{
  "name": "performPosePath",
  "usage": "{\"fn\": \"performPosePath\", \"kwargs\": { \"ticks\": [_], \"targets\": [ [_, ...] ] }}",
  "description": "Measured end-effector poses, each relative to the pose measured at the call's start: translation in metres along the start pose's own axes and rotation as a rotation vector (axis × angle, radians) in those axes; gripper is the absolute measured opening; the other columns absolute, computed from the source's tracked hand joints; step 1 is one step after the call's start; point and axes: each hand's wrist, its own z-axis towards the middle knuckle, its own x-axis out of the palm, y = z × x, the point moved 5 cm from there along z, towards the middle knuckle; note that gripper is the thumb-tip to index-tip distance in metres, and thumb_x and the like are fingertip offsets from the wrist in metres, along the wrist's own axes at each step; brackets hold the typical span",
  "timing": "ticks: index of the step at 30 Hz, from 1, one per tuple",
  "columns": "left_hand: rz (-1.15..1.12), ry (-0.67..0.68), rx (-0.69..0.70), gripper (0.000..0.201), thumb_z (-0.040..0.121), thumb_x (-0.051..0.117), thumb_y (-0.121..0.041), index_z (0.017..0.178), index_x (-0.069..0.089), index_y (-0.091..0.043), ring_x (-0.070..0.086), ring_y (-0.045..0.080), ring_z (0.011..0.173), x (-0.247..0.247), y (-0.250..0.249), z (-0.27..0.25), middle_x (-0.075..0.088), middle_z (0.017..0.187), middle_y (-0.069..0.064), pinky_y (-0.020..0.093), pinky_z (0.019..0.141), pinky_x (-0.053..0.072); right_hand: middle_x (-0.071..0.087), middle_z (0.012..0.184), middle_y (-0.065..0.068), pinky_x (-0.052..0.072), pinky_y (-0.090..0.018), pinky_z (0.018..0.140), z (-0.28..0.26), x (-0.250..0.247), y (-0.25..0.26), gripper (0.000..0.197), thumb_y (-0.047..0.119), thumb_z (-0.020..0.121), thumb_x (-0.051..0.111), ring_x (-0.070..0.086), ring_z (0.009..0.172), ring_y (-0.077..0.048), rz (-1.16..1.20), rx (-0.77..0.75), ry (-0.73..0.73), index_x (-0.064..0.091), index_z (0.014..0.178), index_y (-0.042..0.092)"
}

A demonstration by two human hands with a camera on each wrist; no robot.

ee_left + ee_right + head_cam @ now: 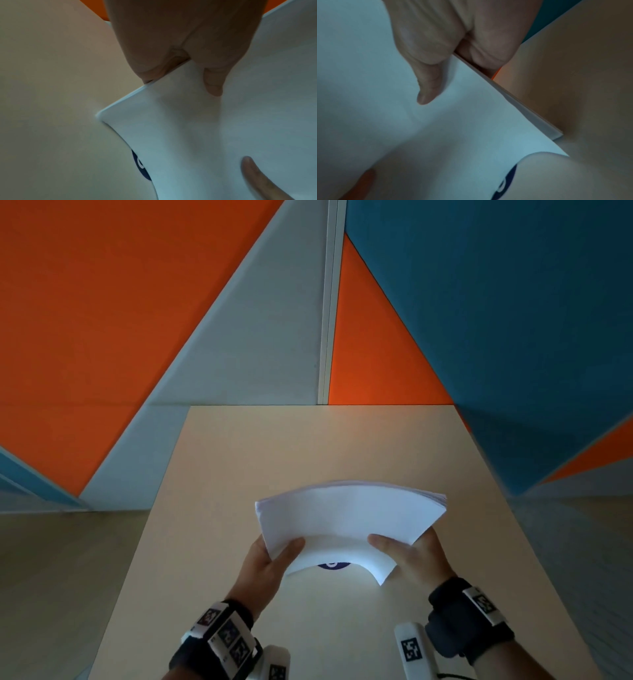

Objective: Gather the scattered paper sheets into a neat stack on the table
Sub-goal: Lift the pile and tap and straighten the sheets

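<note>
A stack of white paper sheets [349,515] is held above the beige table [212,474], bowed upward in the middle. My left hand [274,556] grips its left side, thumb on top and fingers hidden underneath. My right hand [407,553] grips the right side the same way. The left wrist view shows the stack [188,128] pinched by my left hand [180,60]. In the right wrist view the stack [453,128] sits under my right thumb, held by my right hand [453,54]. The sheet edges at the far right fan slightly.
A dark blue round mark [331,565] lies on the table under the lifted stack. Orange, grey and blue wall panels [239,337] rise right behind the table's far edge. The floor lies to the left and right of the table.
</note>
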Motion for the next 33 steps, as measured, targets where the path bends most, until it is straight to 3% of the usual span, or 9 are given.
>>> {"fn": "performPosePath", "kwargs": {
  "ticks": [4, 13, 18, 21, 27, 30, 33],
  "targets": [
    [-0.009, -0.007, 0.04, 0.011, 0.087, 0.066, -0.019, 0.097, 0.071, -0.021, 0.071, 0.012, 0.09, 0.001, -0.003, 0.004, 0.076, 0.098, 0.001, 0.028, 0.079, 0.058, 0.079, 0.086, 0.003, 0.058, -0.019, 0.07, 0.002, -0.005, 0.008, 0.025, -0.003, 0.073, 0.081, 0.075, 0.081, -0.01, 0.036, -0.049, 0.01, 0.075, 0.081, 0.02],
    [0.023, 0.005, 0.041, 0.036, 0.073, 0.072, -0.035, 0.104, 0.069, -0.018, 0.071, 0.017, 0.095, 0.0, 0.01, 0.012, 0.075, 0.101, 0.001, 0.035, 0.083, 0.056, 0.079, 0.083, 0.005, 0.058, -0.022, 0.073, 0.003, -0.002, -0.009, 0.022, 0.0, 0.073, 0.082, 0.075, 0.081, -0.01, 0.04, -0.01, 0.021, 0.075, 0.074, 0.022],
    [-0.037, 0.025, 0.049, 0.028, 0.076, 0.069, -0.02, 0.104, 0.067, -0.018, 0.071, 0.016, 0.093, 0.003, 0.01, 0.011, 0.075, 0.1, 0.001, 0.026, 0.076, 0.057, 0.079, 0.085, 0.009, 0.056, -0.016, 0.068, 0.003, -0.002, -0.013, 0.031, -0.006, 0.074, 0.079, 0.074, 0.083, -0.007, 0.085, -0.049, 0.045, 0.073, 0.084, 0.022],
    [-0.018, 0.016, 0.042, 0.027, 0.075, 0.071, -0.022, 0.102, 0.068, -0.022, 0.071, 0.018, 0.096, 0.004, 0.018, 0.012, 0.075, 0.101, 0.002, 0.028, 0.079, 0.057, 0.079, 0.084, 0.006, 0.056, -0.016, 0.068, 0.003, 0.001, -0.023, 0.029, -0.005, 0.073, 0.08, 0.074, 0.085, -0.01, 0.061, -0.023, 0.035, 0.074, 0.082, 0.022],
    [0.012, 0.047, 0.034, 0.03, 0.075, 0.071, -0.025, 0.105, 0.067, -0.023, 0.071, 0.011, 0.093, 0.004, 0.015, 0.011, 0.075, 0.102, -0.001, 0.026, 0.077, 0.056, 0.078, 0.087, 0.01, 0.054, -0.012, 0.07, 0.004, -0.006, -0.024, 0.032, -0.006, 0.074, 0.079, 0.072, 0.083, -0.001, 0.085, -0.045, 0.047, 0.072, 0.092, 0.019],
    [0.055, 0.048, -0.018, 0.029, 0.075, 0.07, -0.027, 0.103, 0.067, -0.021, 0.071, 0.012, 0.093, 0.002, 0.028, 0.014, 0.075, 0.102, -0.003, 0.027, 0.08, 0.055, 0.079, 0.087, 0.01, 0.054, -0.013, 0.07, 0.006, -0.004, -0.038, 0.027, -0.002, 0.076, 0.079, 0.073, 0.084, -0.003, 0.034, 0.005, 0.064, 0.074, 0.087, 0.022],
    [0.139, 0.064, -0.07, 0.022, 0.08, 0.07, -0.025, 0.102, 0.065, -0.026, 0.069, 0.004, 0.088, 0.0, 0.038, 0.019, 0.076, 0.096, -0.008, 0.025, 0.08, 0.052, 0.079, 0.089, 0.008, 0.054, -0.015, 0.073, 0.01, -0.003, -0.048, 0.021, 0.004, 0.078, 0.079, 0.073, 0.085, -0.004, -0.03, 0.043, 0.077, 0.075, 0.087, 0.023]
  ]
}}
